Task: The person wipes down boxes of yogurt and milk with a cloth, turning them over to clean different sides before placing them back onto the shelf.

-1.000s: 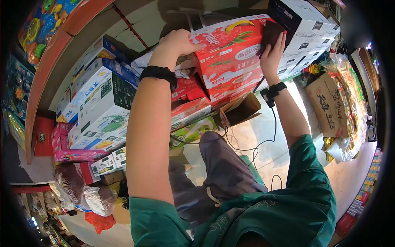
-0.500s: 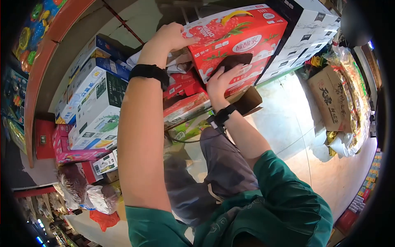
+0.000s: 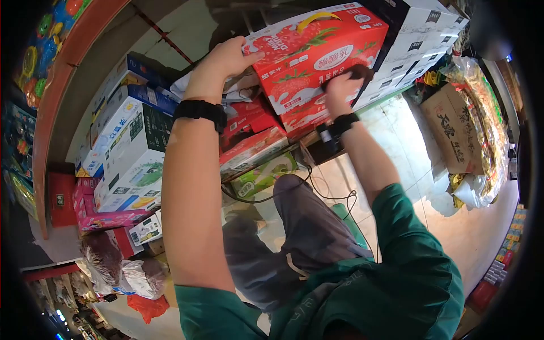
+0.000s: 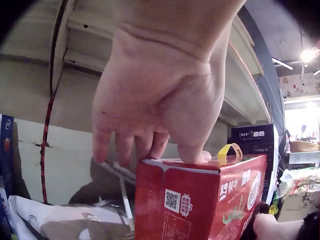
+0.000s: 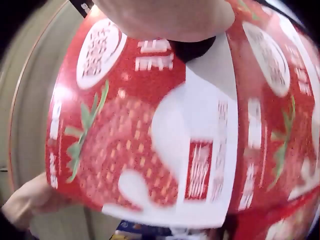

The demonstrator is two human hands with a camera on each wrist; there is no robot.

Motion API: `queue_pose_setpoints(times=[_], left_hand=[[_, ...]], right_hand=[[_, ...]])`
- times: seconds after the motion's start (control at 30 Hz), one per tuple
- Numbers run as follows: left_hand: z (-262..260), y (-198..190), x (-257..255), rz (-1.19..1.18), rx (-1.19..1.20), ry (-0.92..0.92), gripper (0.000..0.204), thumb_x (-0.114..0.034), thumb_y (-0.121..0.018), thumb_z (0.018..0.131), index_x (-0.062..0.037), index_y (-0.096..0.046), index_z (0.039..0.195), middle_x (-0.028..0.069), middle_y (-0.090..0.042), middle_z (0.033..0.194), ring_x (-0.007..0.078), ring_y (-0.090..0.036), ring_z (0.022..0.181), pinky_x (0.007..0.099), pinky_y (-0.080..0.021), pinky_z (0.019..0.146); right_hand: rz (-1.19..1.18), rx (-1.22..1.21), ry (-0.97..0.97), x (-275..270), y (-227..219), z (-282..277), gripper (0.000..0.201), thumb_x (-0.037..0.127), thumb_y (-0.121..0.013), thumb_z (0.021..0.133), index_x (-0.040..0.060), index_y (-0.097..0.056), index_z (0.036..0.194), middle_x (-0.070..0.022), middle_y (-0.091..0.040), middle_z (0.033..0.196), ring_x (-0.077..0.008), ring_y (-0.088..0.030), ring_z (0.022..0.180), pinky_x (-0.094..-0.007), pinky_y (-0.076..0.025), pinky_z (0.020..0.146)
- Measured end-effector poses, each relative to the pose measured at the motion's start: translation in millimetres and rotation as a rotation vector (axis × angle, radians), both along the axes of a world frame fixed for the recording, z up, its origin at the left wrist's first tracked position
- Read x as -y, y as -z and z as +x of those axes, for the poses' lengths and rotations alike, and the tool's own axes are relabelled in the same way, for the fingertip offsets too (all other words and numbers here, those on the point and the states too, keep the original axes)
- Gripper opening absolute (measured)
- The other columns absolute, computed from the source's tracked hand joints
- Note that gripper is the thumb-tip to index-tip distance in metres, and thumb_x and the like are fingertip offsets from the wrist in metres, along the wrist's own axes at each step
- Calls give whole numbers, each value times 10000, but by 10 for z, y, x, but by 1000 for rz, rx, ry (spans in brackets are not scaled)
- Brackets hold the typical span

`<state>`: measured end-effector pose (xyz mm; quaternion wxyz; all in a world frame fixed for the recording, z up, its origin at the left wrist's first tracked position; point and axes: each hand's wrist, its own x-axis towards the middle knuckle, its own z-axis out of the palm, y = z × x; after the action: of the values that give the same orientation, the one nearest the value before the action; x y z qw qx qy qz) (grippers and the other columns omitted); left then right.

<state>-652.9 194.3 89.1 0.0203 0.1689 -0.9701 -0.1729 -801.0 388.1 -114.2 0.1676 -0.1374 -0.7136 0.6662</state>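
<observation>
A red strawberry milk drink carton (image 3: pixel 317 54) with a yellow handle lies on top of another red carton. My left hand (image 3: pixel 220 63) rests at its near left top corner; in the left wrist view the thumb lies on the top, and the fingers reach down past the edge. At the carton's front my right hand (image 3: pixel 343 90) holds a dark cloth (image 3: pixel 360 73) bunched under curled fingers. In the right wrist view only a dark bit of cloth (image 5: pixel 194 49) shows below the hand, against the printed front.
White cartons (image 3: pixel 416 48) are stacked right of the red ones. On the left stand blue and white cartons (image 3: pixel 119 119) beneath an orange shelf edge (image 3: pixel 54 107). A brown cardboard box (image 3: pixel 453 130) lies on the floor at right, and a black cable (image 3: pixel 345 198) trails near the knees.
My right hand has swept the cloth down and left over the carton's front, then back right and slightly up. The left hand stays at the corner, with the view shifting a little.
</observation>
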Motion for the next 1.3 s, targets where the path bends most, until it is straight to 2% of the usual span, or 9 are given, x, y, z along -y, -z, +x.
queue_pose_setpoints(times=[0.07,0.23,0.5,0.8,0.9,1.03,1.1,1.23,1.3], left_hand=[[-3,34,6,3,-6,-5,685,-481,-677,812,25,-529,1250,232,-610,1177,326,-592,1086,380,-452,916],[-23,-19,-30,16,52,-8,686,-457,-669,828,23,-502,1289,230,-585,1231,331,-570,1129,378,-440,943],[2,56,-44,44,-21,-36,633,-450,-658,833,17,-523,1238,238,-580,1221,367,-561,1130,409,-443,940],[11,144,-20,55,-67,-21,638,-467,-619,855,24,-513,1248,243,-562,1243,386,-540,1157,419,-440,954],[17,123,-46,40,-32,-30,666,-453,-615,870,36,-470,1299,249,-544,1277,360,-532,1183,393,-428,969],[7,80,-71,34,8,-36,683,-446,-608,880,44,-443,1327,257,-528,1299,348,-524,1202,380,-415,987],[10,146,-28,65,-46,-16,637,-454,-611,871,48,-498,1246,261,-549,1245,373,-548,1146,408,-435,947],[25,155,-60,78,-96,-27,602,-456,-615,867,56,-533,1172,266,-569,1193,387,-566,1103,423,-449,907],[10,148,-54,74,-55,-25,633,-424,-608,885,47,-464,1281,260,-561,1236,364,-553,1146,396,-434,946]], right_hand=[[-49,-88,-31,-254,182,-426,570,147,-468,948,-92,-232,1409,-297,-340,1418,-393,-364,1317,-424,-289,1104],[-74,-365,-161,-416,-454,-480,541,89,-470,930,-56,-265,1410,-251,-411,1362,-374,-424,1252,-416,-311,1077],[-7,-354,-120,-242,-1023,-457,612,118,-479,948,-54,-157,1439,-258,-249,1447,-383,-289,1340,-408,-250,1112],[-9,-529,-153,-379,-797,-452,563,68,-477,938,-92,-204,1403,-283,-319,1405,-386,-330,1318,-412,-251,1113],[160,-383,-43,-375,-194,-556,546,50,-484,929,-89,-234,1394,-288,-335,1396,-384,-358,1302,-411,-264,1108],[40,-233,-92,-311,231,-303,550,44,-494,922,-74,-245,1398,-286,-337,1401,-391,-378,1290,-423,-295,1089],[-31,-181,-202,-334,288,-138,545,78,-485,933,-87,-243,1392,-305,-286,1430,-407,-319,1328,-438,-255,1114],[235,-99,-155,-159,419,96,590,126,-458,949,-123,-178,1405,-329,-184,1473,-423,-192,1388,-442,-165,1154],[349,-28,-125,55,203,492,604,121,-460,950,-130,-161,1410,-316,-193,1479,-401,-182,1401,-414,-158,1160]])
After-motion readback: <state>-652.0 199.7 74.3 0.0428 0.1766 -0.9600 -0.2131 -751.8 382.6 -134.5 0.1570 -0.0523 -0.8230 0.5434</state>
